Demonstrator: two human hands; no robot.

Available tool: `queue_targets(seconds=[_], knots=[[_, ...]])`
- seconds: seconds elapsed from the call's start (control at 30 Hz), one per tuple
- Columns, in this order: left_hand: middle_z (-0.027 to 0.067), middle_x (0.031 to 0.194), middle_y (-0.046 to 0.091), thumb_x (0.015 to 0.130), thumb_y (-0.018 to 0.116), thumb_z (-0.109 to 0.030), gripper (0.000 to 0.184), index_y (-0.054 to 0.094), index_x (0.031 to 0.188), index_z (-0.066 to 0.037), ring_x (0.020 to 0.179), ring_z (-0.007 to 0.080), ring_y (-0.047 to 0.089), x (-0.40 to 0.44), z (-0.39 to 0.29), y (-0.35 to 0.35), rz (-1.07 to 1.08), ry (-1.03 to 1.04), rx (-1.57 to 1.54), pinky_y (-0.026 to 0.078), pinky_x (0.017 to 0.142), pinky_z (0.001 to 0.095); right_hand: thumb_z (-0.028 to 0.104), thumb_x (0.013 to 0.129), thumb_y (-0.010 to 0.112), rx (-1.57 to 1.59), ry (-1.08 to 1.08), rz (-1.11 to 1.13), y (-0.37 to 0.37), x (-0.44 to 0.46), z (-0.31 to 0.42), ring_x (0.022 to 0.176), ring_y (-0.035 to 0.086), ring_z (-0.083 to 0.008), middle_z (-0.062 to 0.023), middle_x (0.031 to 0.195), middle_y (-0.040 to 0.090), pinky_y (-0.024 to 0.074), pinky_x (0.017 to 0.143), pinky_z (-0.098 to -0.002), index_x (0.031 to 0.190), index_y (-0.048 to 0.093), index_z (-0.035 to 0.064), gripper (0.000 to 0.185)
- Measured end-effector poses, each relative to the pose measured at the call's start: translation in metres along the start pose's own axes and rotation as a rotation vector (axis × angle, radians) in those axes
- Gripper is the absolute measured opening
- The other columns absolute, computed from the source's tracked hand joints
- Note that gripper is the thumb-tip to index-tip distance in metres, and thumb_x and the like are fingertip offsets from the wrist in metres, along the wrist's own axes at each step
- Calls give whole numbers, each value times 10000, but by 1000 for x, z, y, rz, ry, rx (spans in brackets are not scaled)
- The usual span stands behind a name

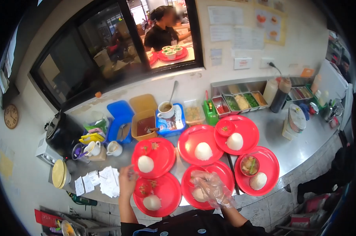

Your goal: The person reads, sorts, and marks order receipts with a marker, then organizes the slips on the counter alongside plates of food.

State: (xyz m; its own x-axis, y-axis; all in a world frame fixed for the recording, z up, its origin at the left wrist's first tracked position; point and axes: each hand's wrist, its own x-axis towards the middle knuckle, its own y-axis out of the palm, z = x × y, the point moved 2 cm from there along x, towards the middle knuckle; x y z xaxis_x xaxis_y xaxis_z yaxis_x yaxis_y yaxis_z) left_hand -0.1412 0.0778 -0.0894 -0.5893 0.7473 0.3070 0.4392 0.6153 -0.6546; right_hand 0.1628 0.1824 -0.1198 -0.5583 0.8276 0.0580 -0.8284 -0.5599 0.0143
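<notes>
Right here at the steel tabletop, with twelve o'clock toward the wall, the gloved right hand is over the lower middle plate, partly covering its rice mound. Its fingers are bent under clear plastic; whether they pinch anything, I can't tell. The bare left hand is out at the upper left plate's eight o'clock, fingers bent beside the rim; contact, or a pinch, I can't make out.

And look at the spread: six red plates, each with white rice! The right-hand plate carries a soup bowl at its eleven o'clock, rice at six. Up at twelve on the tabletop, a spoon stands in a white mug; down at nine lie paper slips. Through the window, there's a person in black behind a red tray of bowls!
</notes>
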Motion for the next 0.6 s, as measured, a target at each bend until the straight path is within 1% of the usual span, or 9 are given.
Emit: queue_targets(seconds=[0.03,0.07,0.13,0.23,0.33,0.37,0.47,0.53,0.6], knots=[[134,931,589,730,641,-45,320,563,1039,-39,723,209,572,-6,-15,10,185,22,10,468,645,315,111,853,560,172,95,13,-4,2,6,748,612,-143,-104,870,622,472,579,-237,1051,550,-45,252],[134,931,589,730,641,-45,320,563,1039,-39,723,209,572,-13,-26,11,177,7,18,468,645,315,117,855,560,338,191,24,-7,3,10,735,617,-151,-106,886,617,472,559,-245,1051,549,-42,253],[157,878,632,745,645,-89,322,560,1047,-16,734,210,607,-25,-49,18,420,-97,47,482,679,312,127,854,570,342,193,50,-11,6,0,742,610,-148,-102,901,609,471,592,-240,1053,546,-37,259],[157,851,635,749,649,-129,355,556,1070,-11,736,231,625,-34,-42,14,386,-144,109,491,679,326,95,851,569,615,361,188,-19,8,-17,785,589,-141,-83,918,592,471,660,-230,1058,546,-29,242],[152,856,637,747,660,-127,358,556,1075,-27,772,227,630,-34,-37,13,333,-163,230,497,683,317,79,852,561,542,162,104,-24,9,-17,789,587,-136,-89,983,581,478,641,-230,1025,564,-41,210],[152,857,637,750,657,-123,353,557,1074,-26,770,225,630,-32,-42,16,337,-140,240,498,685,320,73,856,554,379,182,158,-34,11,-4,809,577,-121,-90,1024,571,478,662,-230,990,579,-58,189],[157,860,633,757,640,-121,338,558,1069,-20,773,239,624,-21,-73,29,373,-133,177,490,693,331,68,862,542,430,250,92,-52,10,-3,821,568,-112,-95,1053,562,473,672,-225,966,588,-74,182],[161,862,630,761,627,-123,329,559,1065,-15,779,253,619,-14,-80,43,417,-151,88,482,699,339,60,858,538,237,264,20,-71,7,14,762,547,-80,-70,898,618,449,625,-202,987,592,-58,183],[164,880,622,775,614,-124,310,558,1059,-16,809,265,610,-6,-74,63,428,2,45,475,715,343,78,850,551,158,263,-109,-87,3,12,743,539,-75,-56,824,627,445,613,-209,994,596,-48,196]])
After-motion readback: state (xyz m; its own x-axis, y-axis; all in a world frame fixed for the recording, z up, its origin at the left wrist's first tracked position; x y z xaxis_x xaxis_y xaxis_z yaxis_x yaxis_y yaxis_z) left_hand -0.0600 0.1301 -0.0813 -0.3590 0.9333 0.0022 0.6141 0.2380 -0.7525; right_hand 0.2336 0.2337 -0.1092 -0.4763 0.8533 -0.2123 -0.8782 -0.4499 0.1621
